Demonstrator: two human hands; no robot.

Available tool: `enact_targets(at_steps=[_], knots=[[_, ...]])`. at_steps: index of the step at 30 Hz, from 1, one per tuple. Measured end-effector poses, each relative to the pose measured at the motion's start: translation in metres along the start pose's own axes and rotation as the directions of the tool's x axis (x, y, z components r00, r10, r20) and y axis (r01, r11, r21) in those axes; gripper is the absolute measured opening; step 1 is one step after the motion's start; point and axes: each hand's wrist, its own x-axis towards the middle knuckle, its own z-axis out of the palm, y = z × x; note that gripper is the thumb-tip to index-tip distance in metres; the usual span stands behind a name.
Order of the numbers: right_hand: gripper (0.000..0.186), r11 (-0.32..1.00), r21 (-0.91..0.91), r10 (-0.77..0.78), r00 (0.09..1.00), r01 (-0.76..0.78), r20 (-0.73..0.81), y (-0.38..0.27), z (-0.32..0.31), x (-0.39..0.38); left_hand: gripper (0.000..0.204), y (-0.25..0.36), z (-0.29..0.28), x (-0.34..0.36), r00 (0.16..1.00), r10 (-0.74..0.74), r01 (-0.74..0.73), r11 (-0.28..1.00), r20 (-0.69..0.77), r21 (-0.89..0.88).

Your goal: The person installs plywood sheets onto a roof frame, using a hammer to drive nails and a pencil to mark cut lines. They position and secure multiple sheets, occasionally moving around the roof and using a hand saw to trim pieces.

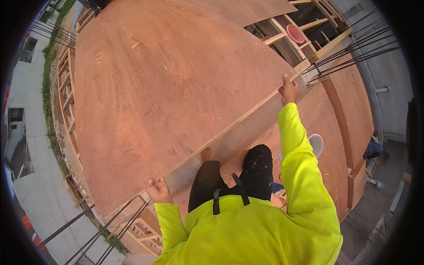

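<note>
A large reddish-brown plywood sheet (176, 101) lies in front of me, its near edge running slantwise from lower left to upper right. My left hand (159, 191) is closed on this edge near its left corner, fingers curled over the rim. Farther right, with the arm stretched out, my right hand (289, 90) grips the same edge near its right corner. The undersides of both grips are hidden. Below the edge runs a grey concrete-like strip (256, 126), and one of my bare feet (206, 153) shows beside it.
Dark steel bars stick out beside both corners, rebar (357, 51) at right and more rebar (106, 225) at left. An open timber frame (282, 37) holds a red bowl (295, 34). A white bucket (316, 145) stands on the lower plywood (340, 176). Another person (95, 5) is at the far left.
</note>
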Motion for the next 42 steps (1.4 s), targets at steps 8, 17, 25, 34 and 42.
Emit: enact_targets(at_steps=[8,17,25,34,42], knots=[[0.067,0.933,-0.274,0.31,0.905,-0.232,0.29,0.095,0.011,-0.148,0.036,-0.101,-0.051,0.085,0.948,-0.266,0.285,0.954,-0.174,0.097],[0.071,0.814,-0.258,0.553,0.83,-0.52,0.069,0.28,0.016,-0.169,0.042,-0.177,-0.115,0.138,0.924,-0.315,0.348,0.927,-0.219,0.137],[0.031,0.807,-0.274,0.549,0.835,-0.522,0.026,0.374,0.003,-0.17,0.038,-0.243,-0.169,0.172,0.907,-0.318,0.374,0.911,-0.277,0.177],[0.025,0.767,-0.3,0.611,0.788,-0.567,0.072,0.411,0.014,-0.155,0.047,-0.265,-0.202,0.226,0.849,-0.431,0.523,0.767,-0.306,0.371],[0.025,0.628,-0.601,0.653,0.755,-0.494,0.062,0.421,-0.065,-0.145,0.067,-0.189,-0.204,0.225,0.831,-0.395,0.533,0.362,-0.392,0.765]])
